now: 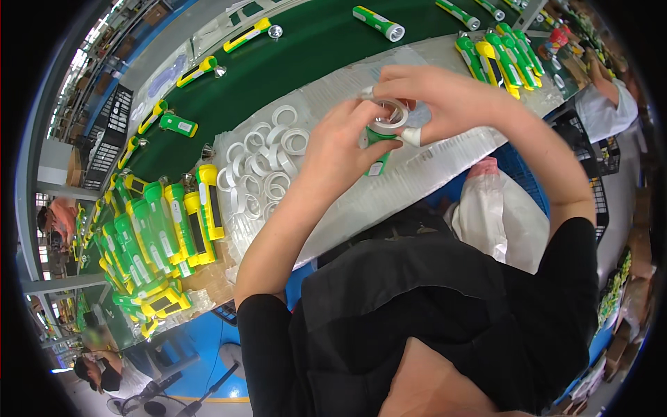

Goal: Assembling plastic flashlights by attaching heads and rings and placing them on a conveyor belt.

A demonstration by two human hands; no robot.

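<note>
L hand (pixel 333 149) grips the green torch (pixel 376 165): thumb lying across it near the head, other fingers curled up by the white ring (pixel 390 126). R hand (pixel 445 101) pinches that ring from the other side, thumb low, forefinger on the far edge; finger covers (pixel 411 135) on at least 2 R fingertips. Neither hand is spread; exact contact under the L fingers = can't tell.

Progress, as far as visible: 1 ring is up at the head of 1 torch, b/w both sets of fingers; prob. mid-fit. Whether it's fully seated, can't tell. Left to do, I'd judge: lots. Loose rings (pixel 276 158), 12+, lie in a heap just L of the L fingers, on no torch. Well L of the fingers there's a big torch stack (pixel 149 240); a smaller stack (pixel 504 59) sits up to the R of the R fingers. Finished or waiting? Can't tell for either. Beyond the fingertips, a few torches lie spaced out on the green belt (pixel 313 59), approx. 2 w/ bare silver cups showing.
</note>
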